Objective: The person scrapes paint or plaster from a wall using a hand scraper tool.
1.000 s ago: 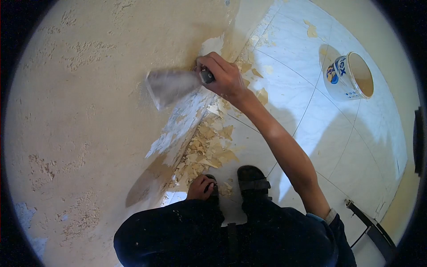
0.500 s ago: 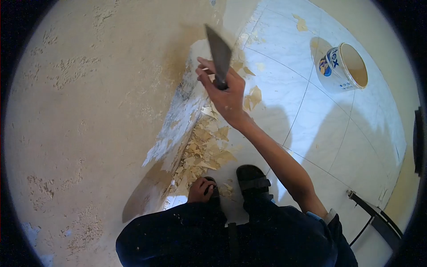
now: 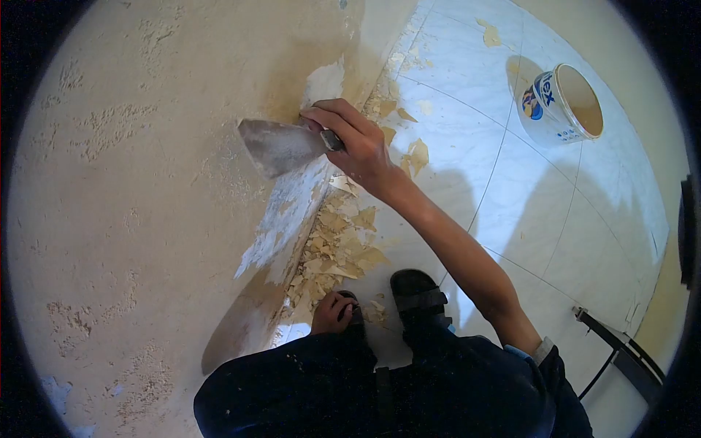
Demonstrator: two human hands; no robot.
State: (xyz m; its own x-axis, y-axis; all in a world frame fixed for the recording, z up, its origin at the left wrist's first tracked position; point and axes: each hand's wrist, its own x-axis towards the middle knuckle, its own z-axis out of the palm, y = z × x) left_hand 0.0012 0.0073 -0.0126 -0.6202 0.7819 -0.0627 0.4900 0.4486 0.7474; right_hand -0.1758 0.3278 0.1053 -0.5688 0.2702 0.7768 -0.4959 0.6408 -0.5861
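My right hand (image 3: 354, 142) is wrapped round the handle of a scraper (image 3: 281, 148). The scraper's broad, whitish blade points left over the beige wall (image 3: 146, 219), beside a strip where the paint has come off (image 3: 281, 219); whether the blade touches the wall I cannot tell. Low in the view, my left hand (image 3: 334, 312) rests by my left shoe with its fingers curled; whether anything is in them is hidden. Yellowish paint flakes (image 3: 332, 241) lie heaped along the foot of the wall.
A white bucket (image 3: 558, 104) with a printed label stands on the tiled floor (image 3: 467, 146) at the upper right. A black-edged object (image 3: 621, 350) is at the lower right. My dark shoes (image 3: 416, 293) are on the floor near the flakes.
The scraper has swung from pointing up to pointing left over the wall, and my right hand has turned and closed round its handle. My left hand has hardly moved.
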